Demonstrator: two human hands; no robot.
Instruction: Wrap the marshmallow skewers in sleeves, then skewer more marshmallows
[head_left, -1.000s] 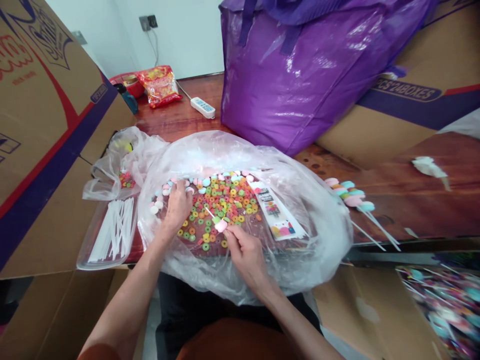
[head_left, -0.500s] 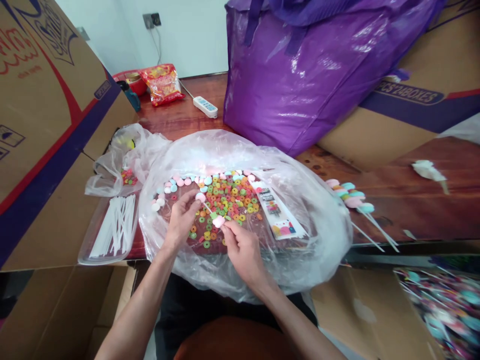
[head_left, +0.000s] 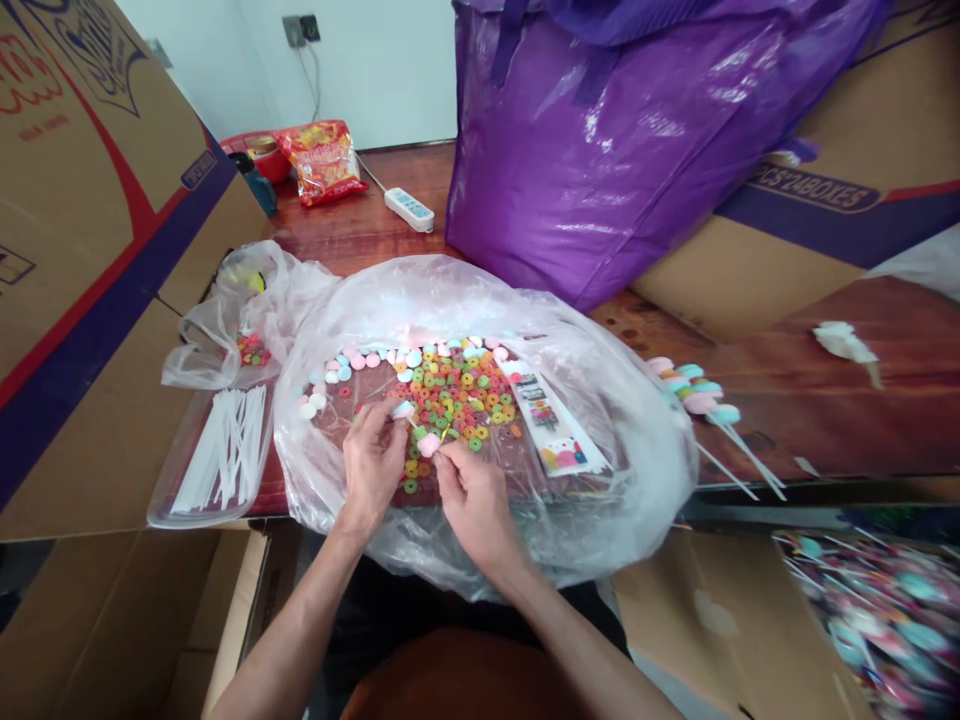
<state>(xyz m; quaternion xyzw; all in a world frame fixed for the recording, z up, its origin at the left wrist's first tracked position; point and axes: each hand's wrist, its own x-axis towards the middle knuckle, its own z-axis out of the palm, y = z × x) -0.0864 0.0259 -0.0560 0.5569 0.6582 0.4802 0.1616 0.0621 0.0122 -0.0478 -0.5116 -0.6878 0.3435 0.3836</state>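
My left hand [head_left: 373,452] pinches a pale marshmallow [head_left: 403,409] that sits at one end of a thin white stick. Fingers of my right hand [head_left: 474,492] are closed on a pink flower-shaped marshmallow [head_left: 429,445] near the stick's other end. A green ring shows on the stick beside the pink piece. Under and beyond both hands lie many colourful cereal rings [head_left: 469,385] on a clear plastic bag [head_left: 637,500]. Pink, blue and white round marshmallows [head_left: 358,361] line the far left edge of the pile. Printed card sleeves [head_left: 551,425] rest to the right.
White sticks [head_left: 225,450] fill a clear tray at left, below a bag of red pieces [head_left: 253,349]. Finished marshmallow skewers [head_left: 697,390] lie at right. A purple bag [head_left: 600,150] and a carton [head_left: 82,250] stand around. More skewers [head_left: 892,600] are in a box lower right.
Both hands have moved slightly closer together, the left one a little down and right. The two marshmallows are nearer each other along the stick. The camera view has shifted slightly.
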